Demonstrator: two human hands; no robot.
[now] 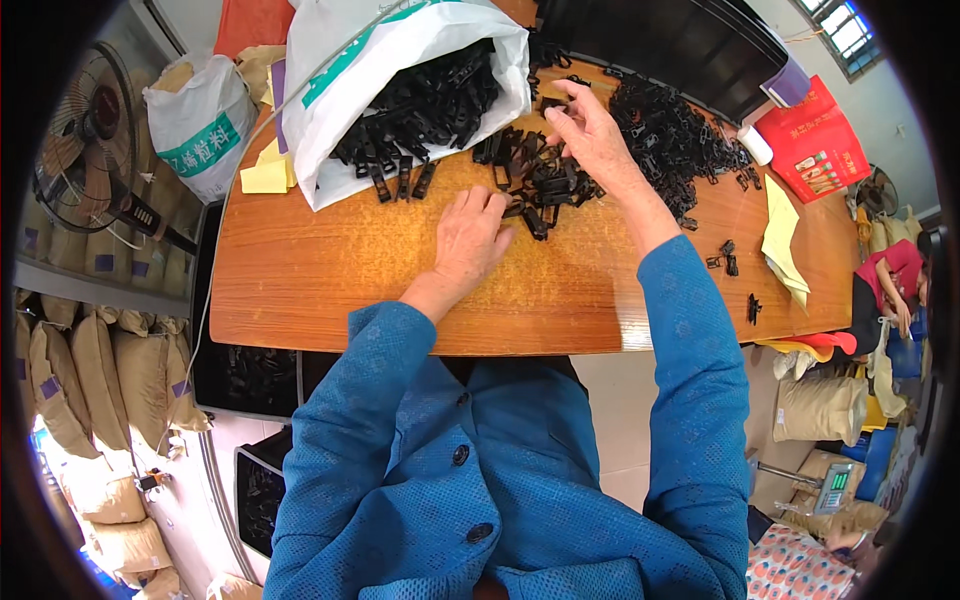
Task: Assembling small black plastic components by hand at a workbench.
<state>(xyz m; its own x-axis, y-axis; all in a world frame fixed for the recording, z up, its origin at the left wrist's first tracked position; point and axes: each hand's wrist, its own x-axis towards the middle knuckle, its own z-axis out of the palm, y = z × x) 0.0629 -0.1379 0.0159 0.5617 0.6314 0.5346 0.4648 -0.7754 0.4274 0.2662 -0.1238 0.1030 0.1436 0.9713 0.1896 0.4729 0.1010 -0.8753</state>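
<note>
My left hand [472, 238] rests palm down on the wooden table [340, 265], fingers curved and thumb apart. Its fingertips lie beside a loose heap of small black plastic clip-like parts [555, 185]; I see nothing held in it. Above the far side of that heap is my right hand [598, 145], with index finger and thumb apart and nothing visible gripped. A white woven sack [410, 30] lies with its mouth facing the heap, and black parts [430, 105] of the same sort spill from it. To the right spreads a larger pile of black parts [660, 135].
A black screen-like panel [670, 45] borders the table's back. Yellow paper [783, 240] and a red bag [815, 145] are at the right. Black bins [250, 375] hold more parts below the left edge. A fan [100, 120] stands left; a person [893, 285] sits far right.
</note>
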